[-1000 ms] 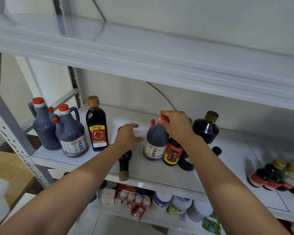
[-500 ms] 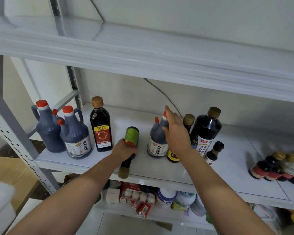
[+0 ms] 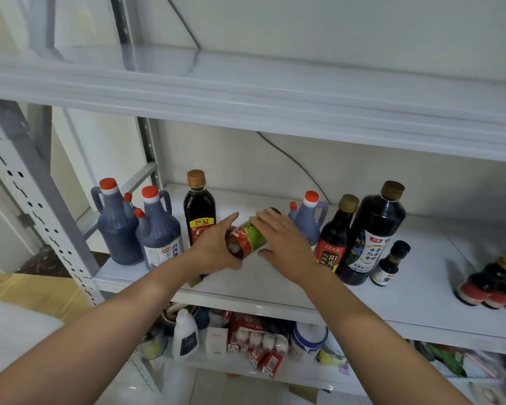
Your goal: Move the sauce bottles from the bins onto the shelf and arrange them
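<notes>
Several sauce bottles [image 3: 374,226] already stand upright on the shelf [image 3: 275,290]. One green-labelled bottle [image 3: 253,238] lies tilted mid-shelf, the left hand [image 3: 214,252] with fingers curled around it, the right hand [image 3: 287,247] with fingers flat on its label. It seems yet to be stood up.

Red-capped blue-grey jug [image 3: 158,229], green-and-red labelled bottle [image 3: 250,238] (dark contents, seemingly), on a white shelf [image 3: 275,290].
</notes>
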